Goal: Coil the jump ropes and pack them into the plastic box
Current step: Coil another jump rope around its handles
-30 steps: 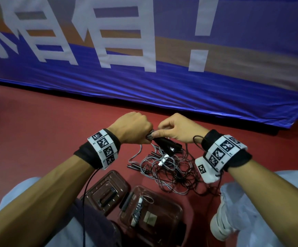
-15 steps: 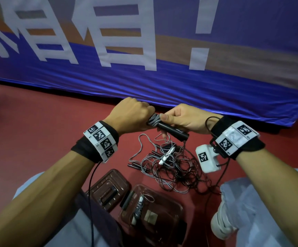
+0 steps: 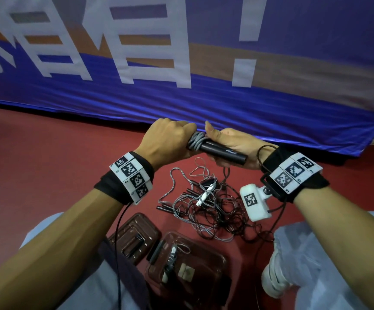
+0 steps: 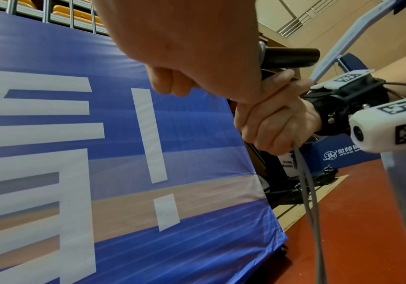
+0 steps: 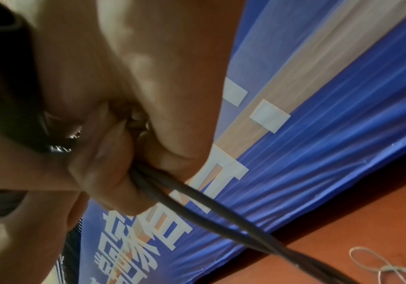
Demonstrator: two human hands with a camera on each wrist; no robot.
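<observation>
Both hands hold one jump rope raised above the floor. My left hand (image 3: 170,142) is curled round the end of its black handles (image 3: 223,151), where grey cord (image 3: 196,140) is wound in several turns. My right hand (image 3: 230,146) grips the handles from behind, thumb on the wound cord. In the left wrist view the handle (image 4: 292,57) juts past my fist and loose grey cord (image 4: 306,184) hangs from the right fingers. A tangle of ropes (image 3: 208,204) lies on the red floor below. The brown plastic box (image 3: 215,265) sits near my knees with a coiled rope (image 3: 170,260) inside.
The box lid (image 3: 134,236) lies left of the box. A blue banner (image 3: 204,86) stands just beyond the hands. My knees and a white shoe (image 3: 275,280) border the box. The right wrist camera (image 3: 254,201) hangs over the tangle.
Both hands have risen and moved away from me with the handles. More grey cord is wound round the handle end.
</observation>
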